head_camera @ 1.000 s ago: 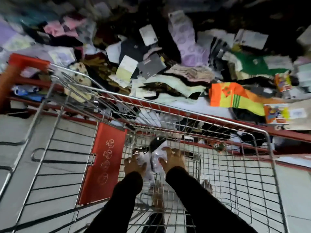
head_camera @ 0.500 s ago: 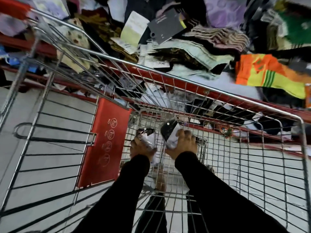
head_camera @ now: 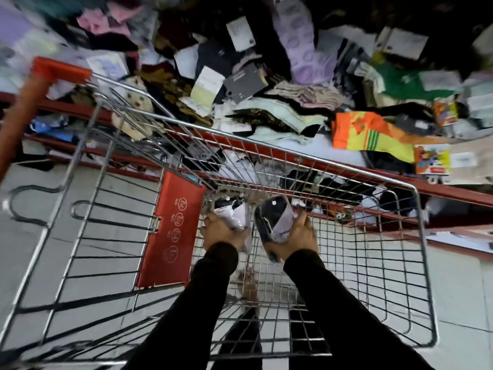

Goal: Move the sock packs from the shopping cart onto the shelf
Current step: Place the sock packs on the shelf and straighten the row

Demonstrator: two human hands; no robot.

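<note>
Both my arms reach down into the wire shopping cart. My left hand grips a crumpled black-and-white sock pack. My right hand holds a second sock pack, black with a white label, tilted up toward the cart's far wall. Both packs are lifted off the cart floor. Beyond the cart's far rim lies the red-edged shelf, heaped with several loose sock packs.
The cart's red child-seat flap stands just left of my left hand, and its red handle is at the upper left. An orange-and-yellow sock pack lies near the shelf's front edge. Grey floor tiles show through the wires.
Both hands closed on the packs and lifted them from the cart floor. The view tilted down toward the cart, then back up toward the shelf.
</note>
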